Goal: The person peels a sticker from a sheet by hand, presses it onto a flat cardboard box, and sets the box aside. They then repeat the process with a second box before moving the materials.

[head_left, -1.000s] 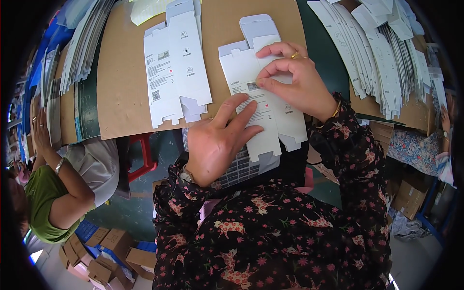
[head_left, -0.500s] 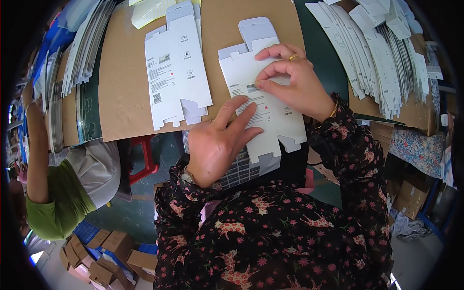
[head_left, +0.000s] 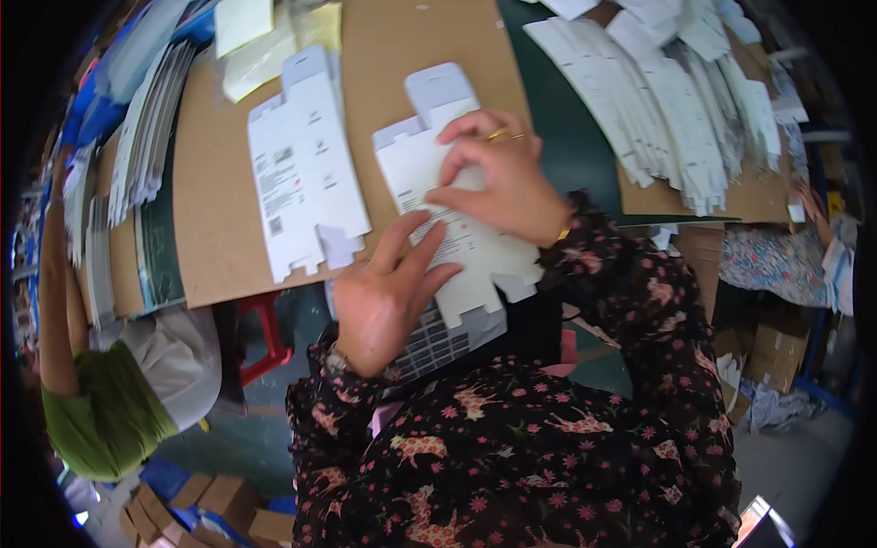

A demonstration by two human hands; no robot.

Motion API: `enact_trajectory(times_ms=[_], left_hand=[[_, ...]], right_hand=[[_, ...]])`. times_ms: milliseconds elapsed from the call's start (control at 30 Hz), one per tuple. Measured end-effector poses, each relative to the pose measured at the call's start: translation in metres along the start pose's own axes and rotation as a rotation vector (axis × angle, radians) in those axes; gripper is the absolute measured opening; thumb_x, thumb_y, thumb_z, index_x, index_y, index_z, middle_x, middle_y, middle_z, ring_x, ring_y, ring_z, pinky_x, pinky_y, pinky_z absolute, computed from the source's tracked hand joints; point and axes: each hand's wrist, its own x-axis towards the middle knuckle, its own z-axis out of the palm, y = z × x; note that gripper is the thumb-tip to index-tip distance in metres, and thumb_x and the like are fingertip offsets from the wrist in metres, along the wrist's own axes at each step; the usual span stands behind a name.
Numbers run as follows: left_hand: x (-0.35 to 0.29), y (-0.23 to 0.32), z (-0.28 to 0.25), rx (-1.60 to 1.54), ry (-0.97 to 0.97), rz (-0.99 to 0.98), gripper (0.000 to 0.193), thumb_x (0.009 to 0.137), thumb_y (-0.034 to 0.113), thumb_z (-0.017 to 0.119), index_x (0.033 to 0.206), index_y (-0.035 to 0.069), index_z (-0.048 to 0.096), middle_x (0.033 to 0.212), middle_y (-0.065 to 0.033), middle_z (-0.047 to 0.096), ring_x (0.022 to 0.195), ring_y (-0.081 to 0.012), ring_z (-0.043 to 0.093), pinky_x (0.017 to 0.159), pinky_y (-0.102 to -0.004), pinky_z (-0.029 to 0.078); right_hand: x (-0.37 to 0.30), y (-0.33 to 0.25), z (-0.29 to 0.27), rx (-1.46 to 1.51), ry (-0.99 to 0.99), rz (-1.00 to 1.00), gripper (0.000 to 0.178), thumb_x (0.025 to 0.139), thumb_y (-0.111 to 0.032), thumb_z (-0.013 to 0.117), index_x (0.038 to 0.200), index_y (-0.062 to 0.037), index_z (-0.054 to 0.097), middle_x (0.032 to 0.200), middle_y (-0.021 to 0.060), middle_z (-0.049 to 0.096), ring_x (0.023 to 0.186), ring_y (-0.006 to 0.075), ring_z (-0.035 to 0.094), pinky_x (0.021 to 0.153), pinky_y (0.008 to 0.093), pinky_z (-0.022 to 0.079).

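Note:
A flattened white carton (head_left: 466,265) with printed text lies on the brown cardboard, its lower end past the table edge. My left hand (head_left: 379,297) rests on its lower left part, index and middle fingers stretched out and apart. On the upper part, my right hand (head_left: 498,173) has thumb and index finger pinched together, thumb tip close to a small label spot; whatever is between them is too small to make out. Under the carton's lower end shows a sheet with rows of dark grey rectangles (head_left: 434,342). Another flat carton (head_left: 306,169) lies to the left.
Fanned stacks of flat white cartons stand at the right (head_left: 630,110) and left (head_left: 151,128). Yellowish sheets (head_left: 260,64) lie at the back. A person in a green top (head_left: 100,411) sits at the left, near a red stool (head_left: 265,338). Cardboard boxes (head_left: 224,502) are below.
The whole view has shifted, so table, cartons and hands appear further left. Against the carton, both hands keep nearly the same places, the right thumb and index finger still pinched.

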Motion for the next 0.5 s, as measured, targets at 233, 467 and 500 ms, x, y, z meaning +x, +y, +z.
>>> enact_trajectory(times_ms=[233, 467, 500], left_hand=[[-0.010, 0.005, -0.003, 0.015, 0.011, -0.072, 0.043, 0.086, 0.022, 0.092, 0.125, 0.009, 0.080, 0.134, -0.0077, 0.074, 0.070, -0.0238, 0.074, 0.066, -0.0365, 0.059], [-0.013, 0.010, -0.009, 0.010, 0.005, -0.079, 0.041, 0.092, 0.025, 0.088, 0.127, 0.008, 0.077, 0.133, -0.0087, 0.072, 0.081, -0.0294, 0.077, 0.067, -0.0386, 0.061], [-0.014, 0.009, -0.011, 0.001, 0.016, -0.091, 0.042, 0.092, 0.025, 0.088, 0.128, 0.007, 0.077, 0.133, -0.0087, 0.072, 0.081, -0.0296, 0.077, 0.067, -0.0386, 0.061]], right_hand=[[0.002, 0.009, 0.019, 0.054, 0.071, 0.043, 0.033, 0.084, -0.030, 0.091, 0.109, -0.0213, 0.071, 0.134, -0.0009, 0.065, 0.142, 0.0331, 0.046, 0.118, 0.0582, 0.030], [-0.007, 0.020, 0.004, 0.151, 0.201, -0.096, 0.033, 0.092, -0.020, 0.086, 0.121, -0.0123, 0.071, 0.124, 0.0040, 0.068, 0.125, 0.0256, 0.058, 0.100, 0.0395, 0.048], [-0.008, 0.023, -0.001, 0.225, 0.274, -0.144, 0.034, 0.094, -0.017, 0.085, 0.124, -0.0088, 0.071, 0.120, 0.0054, 0.069, 0.114, 0.0211, 0.063, 0.089, 0.0328, 0.053]])
